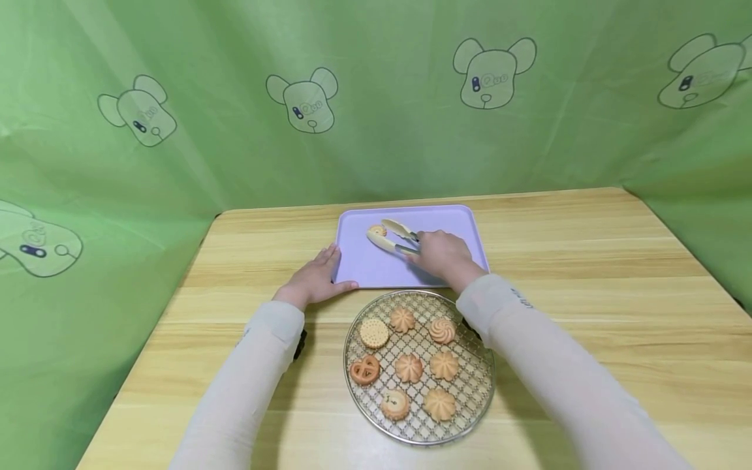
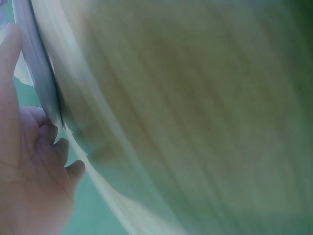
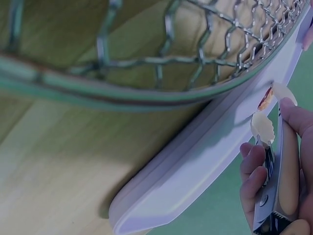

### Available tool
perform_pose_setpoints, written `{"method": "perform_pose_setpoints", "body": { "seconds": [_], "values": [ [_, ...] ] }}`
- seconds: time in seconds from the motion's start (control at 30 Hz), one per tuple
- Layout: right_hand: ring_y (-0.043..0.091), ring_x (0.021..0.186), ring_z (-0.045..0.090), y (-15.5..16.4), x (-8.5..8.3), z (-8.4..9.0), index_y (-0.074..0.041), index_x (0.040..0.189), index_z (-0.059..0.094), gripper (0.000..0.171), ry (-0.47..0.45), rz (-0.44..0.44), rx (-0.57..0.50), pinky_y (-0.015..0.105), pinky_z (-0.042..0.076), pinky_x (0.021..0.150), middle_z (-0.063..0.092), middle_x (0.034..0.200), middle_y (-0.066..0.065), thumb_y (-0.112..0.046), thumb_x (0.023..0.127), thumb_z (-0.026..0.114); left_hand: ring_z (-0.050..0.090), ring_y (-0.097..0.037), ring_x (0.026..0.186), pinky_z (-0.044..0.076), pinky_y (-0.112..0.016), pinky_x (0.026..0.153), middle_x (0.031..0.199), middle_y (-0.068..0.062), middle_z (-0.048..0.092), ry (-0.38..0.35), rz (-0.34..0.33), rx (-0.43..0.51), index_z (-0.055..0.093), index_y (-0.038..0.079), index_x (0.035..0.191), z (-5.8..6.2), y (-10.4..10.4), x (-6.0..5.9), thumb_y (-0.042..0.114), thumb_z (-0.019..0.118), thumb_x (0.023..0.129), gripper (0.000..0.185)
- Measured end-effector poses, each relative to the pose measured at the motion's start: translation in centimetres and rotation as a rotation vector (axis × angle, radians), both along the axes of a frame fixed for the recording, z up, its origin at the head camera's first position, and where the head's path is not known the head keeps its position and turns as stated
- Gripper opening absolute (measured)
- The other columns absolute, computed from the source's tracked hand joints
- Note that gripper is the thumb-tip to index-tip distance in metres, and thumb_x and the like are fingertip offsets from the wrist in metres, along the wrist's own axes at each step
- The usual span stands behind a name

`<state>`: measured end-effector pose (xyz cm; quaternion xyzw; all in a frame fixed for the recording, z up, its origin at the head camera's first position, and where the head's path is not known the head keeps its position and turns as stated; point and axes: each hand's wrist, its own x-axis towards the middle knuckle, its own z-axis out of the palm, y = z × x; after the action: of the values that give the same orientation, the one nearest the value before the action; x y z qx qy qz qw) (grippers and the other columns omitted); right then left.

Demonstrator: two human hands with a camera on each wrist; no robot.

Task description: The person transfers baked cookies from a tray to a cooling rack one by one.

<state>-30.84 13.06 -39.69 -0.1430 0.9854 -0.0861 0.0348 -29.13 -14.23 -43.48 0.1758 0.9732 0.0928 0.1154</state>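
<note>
Right grip [image 1: 442, 253] curled round the tongs [image 1: 392, 237], I'm setting a cookie [image 1: 377, 230] on the purple tray [image 1: 464, 225] at the desk's far middle, left hand [image 1: 316, 277] flat, bracing its rim; next, I judge, spread the tips and lift clear.
</note>
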Motion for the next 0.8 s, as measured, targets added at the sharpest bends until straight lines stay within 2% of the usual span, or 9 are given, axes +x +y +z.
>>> {"method": "perform_pose_setpoints", "body": {
  "seconds": [0.33, 0.6, 0.8],
  "values": [
    [0.028, 0.072, 0.058, 0.0, 0.4, 0.0, -0.003, 0.13, 0.054, 0.057, -0.019, -0.016, 0.017, 0.043, 0.052, 0.062, 0.063, 0.089, 0.013, -0.044, 0.091, 0.061, 0.007, -0.028, 0.144, 0.013, -0.04, 0.116, 0.158, -0.012, 0.002, 0.0, 0.0, 0.005, 0.009, 0.001, 0.151, 0.1, 0.1, 0.1, 0.07, 0.043, 0.088, 0.099],
    [0.027, 0.072, 0.058, 0.8, 0.7, 0.1, -0.004, 0.139, 0.046, 0.064, -0.014, 0.01, 0.015, 0.043, 0.052, 0.064, 0.065, 0.094, 0.015, -0.045, 0.092, 0.059, 0.006, -0.028, 0.144, 0.013, -0.04, 0.115, 0.158, -0.012, 0.002, -0.007, 0.003, 0.008, 0.009, 0.001, 0.151, 0.3, 0.1, 0.2, 0.068, 0.044, 0.088, 0.099],
    [0.033, 0.08, 0.061, 1.8, 0.9, 0.4, -0.005, 0.143, 0.042, 0.067, 0.012, 0.036, 0.018, 0.047, 0.052, 0.067, 0.065, 0.103, 0.02, -0.047, 0.093, 0.057, 0.006, -0.027, 0.144, 0.013, -0.04, 0.115, 0.158, -0.012, 0.003, -0.011, 0.015, 0.013, 0.009, 0.002, 0.152, 0.4, 0.1, 0.3, 0.068, 0.044, 0.088, 0.099]
  ]
}}
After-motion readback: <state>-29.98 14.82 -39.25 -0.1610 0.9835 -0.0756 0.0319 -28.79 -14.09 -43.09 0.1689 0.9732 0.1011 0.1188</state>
